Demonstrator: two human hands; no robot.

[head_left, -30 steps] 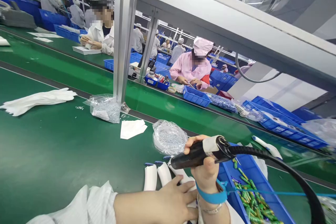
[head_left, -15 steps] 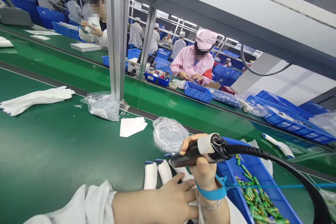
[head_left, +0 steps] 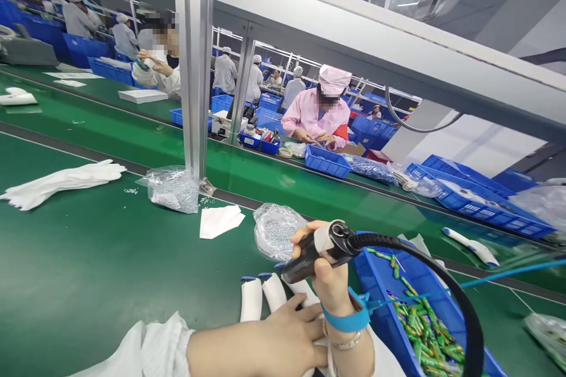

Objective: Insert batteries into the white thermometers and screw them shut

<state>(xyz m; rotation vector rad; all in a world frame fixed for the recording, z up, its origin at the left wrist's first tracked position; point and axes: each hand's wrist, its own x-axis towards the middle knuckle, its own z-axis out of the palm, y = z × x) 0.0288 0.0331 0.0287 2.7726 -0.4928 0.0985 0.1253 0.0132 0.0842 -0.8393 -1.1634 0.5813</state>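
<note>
While the right hand (head_left: 329, 283) clenches a corded black power driver (head_left: 309, 260), the left hand (head_left: 294, 333) lies fingers-spread across the near ends of the white curved housings (head_left: 251, 300). Can't tell if it grips one underneath; palm side hidden.

Step in hand, my read: driver work on the rightmost visible housing. Nose is at its far end, but bit contact isn't visible, so can't confirm it's seated on a screw. Next move calls for the housing held still and the driver lined up with its fastening point; slip risk if the piece rolls on its curve.

Housings: glossy-looking white, elongated, slightly bent, blue parts at the far ends. Three show side by side on the near part of the green desk (head_left: 132, 265), lower ends under the left hand. Third is partly behind the driver.

Around it: open plastic bag of small metal pieces (head_left: 275, 234) just beyond the driver, blue tray (head_left: 370, 274) to the right with green cylindrical parts (head_left: 420, 321), blue wristband (head_left: 347, 317) on the right wrist.
</note>
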